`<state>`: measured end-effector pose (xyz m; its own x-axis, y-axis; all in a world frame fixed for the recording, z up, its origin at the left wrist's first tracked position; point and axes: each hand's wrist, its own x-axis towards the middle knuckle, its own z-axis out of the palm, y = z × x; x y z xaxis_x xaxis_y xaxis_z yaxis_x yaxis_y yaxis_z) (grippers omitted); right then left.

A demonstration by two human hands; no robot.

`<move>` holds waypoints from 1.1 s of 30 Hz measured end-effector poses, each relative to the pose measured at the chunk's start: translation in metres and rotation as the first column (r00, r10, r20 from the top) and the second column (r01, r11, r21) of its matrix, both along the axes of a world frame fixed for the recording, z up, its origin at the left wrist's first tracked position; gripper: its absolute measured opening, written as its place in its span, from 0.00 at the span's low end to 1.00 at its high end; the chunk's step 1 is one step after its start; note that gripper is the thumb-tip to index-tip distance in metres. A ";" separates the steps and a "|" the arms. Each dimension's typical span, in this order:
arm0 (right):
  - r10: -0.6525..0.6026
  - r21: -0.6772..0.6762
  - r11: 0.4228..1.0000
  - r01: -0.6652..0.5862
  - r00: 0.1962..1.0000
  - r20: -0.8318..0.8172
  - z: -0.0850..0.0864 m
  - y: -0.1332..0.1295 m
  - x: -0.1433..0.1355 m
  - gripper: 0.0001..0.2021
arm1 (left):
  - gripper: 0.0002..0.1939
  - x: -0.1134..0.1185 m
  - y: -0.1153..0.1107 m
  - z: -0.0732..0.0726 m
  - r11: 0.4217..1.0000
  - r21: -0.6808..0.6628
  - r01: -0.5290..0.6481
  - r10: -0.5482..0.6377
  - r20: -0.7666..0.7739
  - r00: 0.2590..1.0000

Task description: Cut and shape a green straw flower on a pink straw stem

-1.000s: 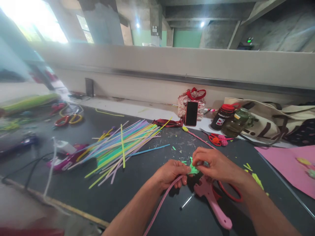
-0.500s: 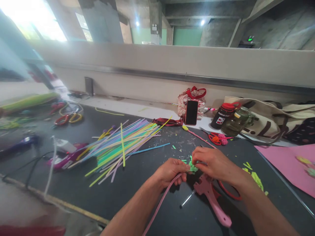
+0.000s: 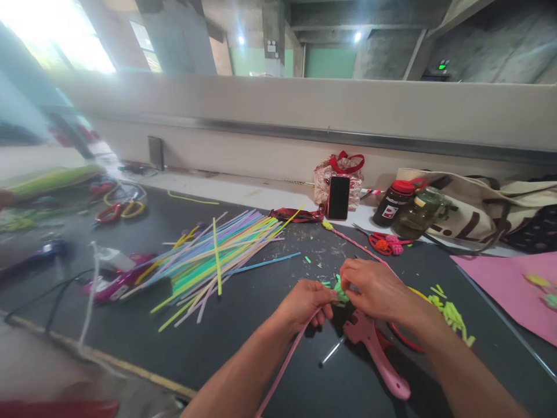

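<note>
Between my two hands is a small light-green bundle [image 3: 340,295] of short cut strips. My left hand [image 3: 308,302] pinches it from the left between thumb and fingers. A long pink strip [image 3: 288,363] runs from beneath those fingers down to the bottom edge. My right hand [image 3: 369,288] is closed, its fingertips pressed on the right side of the green bundle and partly hiding it. Below the hands lies a pink pistol-shaped tool [image 3: 380,360] beside a thin clear rod [image 3: 332,352]. Red scissor-like handles [image 3: 404,338] show partly under my right forearm.
Many long pastel strips [image 3: 226,249] are heaped left of centre, near a purple device [image 3: 134,278] with a cord. Yellow-green cuttings [image 3: 452,316] lie at right beside pink paper [image 3: 513,290]. A phone [image 3: 338,197], a black bottle [image 3: 391,203] and red scissors [image 3: 383,242] stand or lie behind.
Both hands stay around the green bundle, with only slight shifts of the fingers. My right forearm has moved a little, showing more of the yellow-green cuttings and a yellow curve beside it.
</note>
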<state>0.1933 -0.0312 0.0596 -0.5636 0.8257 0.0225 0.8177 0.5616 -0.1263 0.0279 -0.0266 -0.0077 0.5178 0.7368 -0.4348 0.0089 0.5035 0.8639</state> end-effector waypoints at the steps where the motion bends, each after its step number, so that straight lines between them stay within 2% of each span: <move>1: -0.015 -0.002 1.000 0.015 1.000 0.003 0.000 0.000 0.000 0.06 | 0.14 0.001 0.000 0.000 1.000 0.008 -0.012 0.012 -0.008 1.000; 5: -0.071 0.008 0.997 0.071 0.997 0.018 0.001 0.001 -0.002 0.06 | 0.13 0.003 -0.002 -0.001 0.998 0.037 -0.049 0.050 -0.040 0.998; 11: -0.085 -0.021 0.996 0.085 0.996 -0.019 -0.003 0.004 -0.005 0.06 | 0.12 0.007 -0.004 0.000 0.995 0.056 -0.079 0.083 -0.069 0.994; 15: -0.095 -0.075 0.993 0.088 0.990 -0.106 -0.003 0.006 -0.003 0.06 | 0.13 0.006 -0.005 0.001 0.994 0.066 -0.084 0.088 -0.065 0.994; 18: -0.081 -0.145 0.988 0.049 0.972 -0.221 0.005 0.006 0.004 0.05 | 0.14 0.002 -0.004 0.005 0.993 0.084 -0.085 0.089 -0.049 0.995; 20: -0.077 -0.176 0.984 0.023 0.950 -0.303 0.013 0.004 0.011 0.05 | 0.15 -0.001 -0.002 0.009 0.991 0.101 -0.090 0.091 -0.008 0.996; 23: -0.138 -0.259 0.966 0.012 0.870 -0.474 0.018 0.003 0.019 0.16 | 0.18 -0.006 -0.002 0.015 0.988 0.102 -0.111 0.097 0.134 0.986; 26: -0.212 -0.389 0.918 -0.077 0.734 -0.645 0.013 0.003 0.017 0.31 | 0.17 -0.009 -0.004 0.018 0.992 0.061 -0.109 0.090 0.258 0.962; 28: -0.206 -0.420 0.893 -0.163 0.682 -0.702 0.006 0.004 0.012 0.36 | 0.17 -0.009 -0.005 0.019 0.996 0.034 -0.088 0.074 0.301 0.951; 30: -0.195 -0.426 0.880 -0.211 0.658 -0.728 0.001 0.004 0.005 0.35 | 0.17 -0.009 -0.007 0.019 0.998 0.018 -0.064 0.055 0.324 0.945; 33: -0.212 -0.428 0.884 -0.187 0.657 -0.724 -0.002 0.003 -0.003 0.23 | 0.17 -0.008 -0.008 0.019 0.999 0.012 -0.031 0.025 0.317 0.948</move>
